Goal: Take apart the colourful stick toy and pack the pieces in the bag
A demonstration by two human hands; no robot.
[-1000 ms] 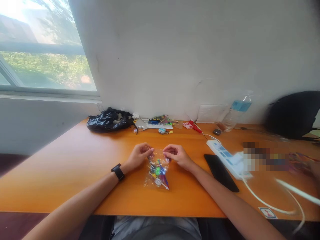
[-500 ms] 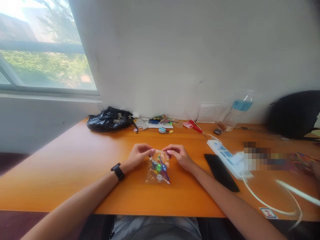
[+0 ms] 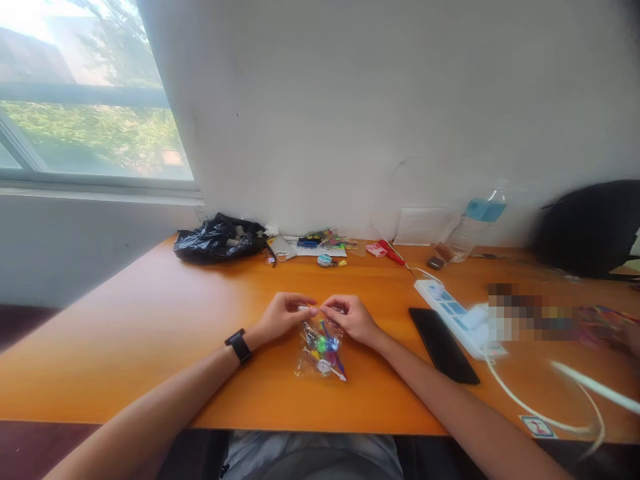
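Observation:
A small clear plastic bag (image 3: 321, 351) with several little colourful items inside lies on the orange table (image 3: 150, 333) in front of me. My left hand (image 3: 283, 315), with a black watch on the wrist, pinches the bag's top edge. My right hand (image 3: 347, 317) pinches the same edge from the other side. The fingertips of both hands nearly meet above the bag's mouth. Both hands are closed on the bag.
A black phone (image 3: 443, 344) and a white power strip (image 3: 456, 316) with a cable lie to the right. Along the wall sit a black plastic bag (image 3: 219, 239), small colourful bits (image 3: 323, 241), a water bottle (image 3: 473, 223) and a dark bag (image 3: 587, 227).
My two hands have drawn closer together along the bag's top edge, and the bag has shifted slightly to the right and towards me.

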